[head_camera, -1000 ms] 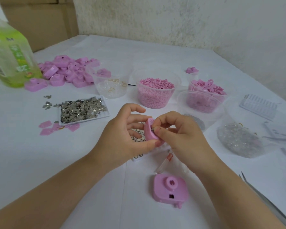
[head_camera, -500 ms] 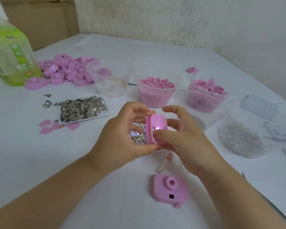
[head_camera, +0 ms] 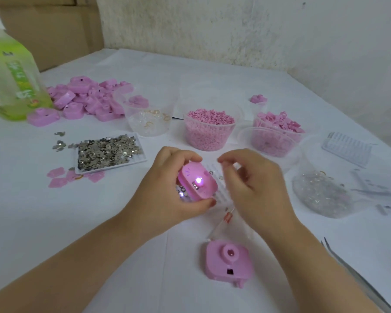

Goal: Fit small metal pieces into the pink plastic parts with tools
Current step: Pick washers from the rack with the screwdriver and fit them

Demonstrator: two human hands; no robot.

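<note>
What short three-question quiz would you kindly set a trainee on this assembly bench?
1. True or false: the left hand holds the lit pink part.
2. What fills the white tray? A. metal pieces B. pink pellets C. clear rings
3. Complete: the unheld pink part lies ___ to the person than the lit one.
Key: 1 true; 2 A; 3 nearer.

Left grip [head_camera: 165, 195] curled, clasping; right grip [head_camera: 257, 188] blurred, seemingly loose.
</note>
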